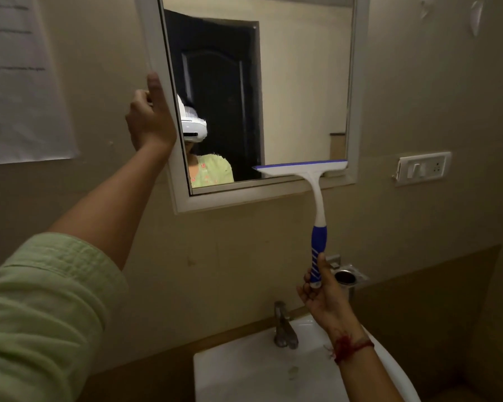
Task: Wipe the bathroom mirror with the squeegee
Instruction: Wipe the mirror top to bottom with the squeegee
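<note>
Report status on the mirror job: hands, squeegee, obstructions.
Left hand gripping mirror frame's left edge. Right hand shut on squeegee handle, blade at glass bottom right. Nothing blocking the glass.

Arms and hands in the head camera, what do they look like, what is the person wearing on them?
The left arm has a light green, crinkled-fabric sleeve pushed up toward the elbow, leaving the forearm bare. The left hand is bare, with no ring visible. The right hand is bare too; its wrist carries a red thread band with frayed ends. No right sleeve shows.
</note>
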Action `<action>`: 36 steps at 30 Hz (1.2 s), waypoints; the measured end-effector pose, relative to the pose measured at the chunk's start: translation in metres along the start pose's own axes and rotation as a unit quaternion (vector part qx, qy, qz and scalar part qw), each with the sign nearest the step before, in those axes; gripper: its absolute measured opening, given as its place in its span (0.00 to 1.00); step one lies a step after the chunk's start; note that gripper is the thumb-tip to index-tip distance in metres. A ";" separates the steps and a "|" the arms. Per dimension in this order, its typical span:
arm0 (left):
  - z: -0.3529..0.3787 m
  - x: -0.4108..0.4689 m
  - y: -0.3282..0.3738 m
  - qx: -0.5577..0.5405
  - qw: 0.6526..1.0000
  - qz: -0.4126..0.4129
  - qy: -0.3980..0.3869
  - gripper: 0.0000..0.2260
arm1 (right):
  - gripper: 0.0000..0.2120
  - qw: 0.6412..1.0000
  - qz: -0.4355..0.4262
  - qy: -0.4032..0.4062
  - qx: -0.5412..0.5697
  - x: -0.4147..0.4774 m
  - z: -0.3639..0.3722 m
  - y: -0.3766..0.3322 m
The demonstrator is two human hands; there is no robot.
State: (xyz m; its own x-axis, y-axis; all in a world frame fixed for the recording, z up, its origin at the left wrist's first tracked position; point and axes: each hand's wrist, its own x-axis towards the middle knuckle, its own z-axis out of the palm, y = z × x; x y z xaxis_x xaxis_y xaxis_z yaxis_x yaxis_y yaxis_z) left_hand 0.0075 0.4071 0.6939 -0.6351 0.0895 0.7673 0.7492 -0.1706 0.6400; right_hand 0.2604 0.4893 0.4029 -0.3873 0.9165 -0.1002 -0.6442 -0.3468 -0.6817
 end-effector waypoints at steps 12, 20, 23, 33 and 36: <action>0.001 -0.002 -0.001 0.013 1.000 -0.001 0.001 0.19 | 0.21 0.987 -0.057 -0.069 -0.130 -0.013 0.017 -0.006; 0.000 0.002 0.000 0.024 1.000 -0.001 -0.007 0.19 | 0.18 0.957 -0.234 -0.062 -0.159 -0.032 0.040 -0.018; 0.001 0.004 -0.002 0.027 1.000 -0.003 0.005 0.20 | 0.15 0.935 -0.302 -0.083 -0.167 -0.040 0.062 -0.038; 0.001 0.001 -0.004 -0.004 1.000 0.016 -0.005 0.21 | 0.12 0.825 -0.436 -0.257 -0.252 -0.065 0.183 -0.129; 0.001 -0.001 -0.006 -0.008 1.000 0.022 -0.001 0.23 | 0.07 0.806 -0.463 -0.252 -0.270 -0.065 0.222 -0.155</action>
State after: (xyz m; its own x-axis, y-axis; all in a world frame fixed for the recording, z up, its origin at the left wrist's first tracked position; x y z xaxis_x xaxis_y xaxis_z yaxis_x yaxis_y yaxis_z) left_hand 0.0036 0.4086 0.6895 -0.6015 0.0826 0.7946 0.7732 -0.1899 0.6051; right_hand 0.2388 0.4393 0.6761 -0.2111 0.4880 0.8469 -0.4821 0.7018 -0.5246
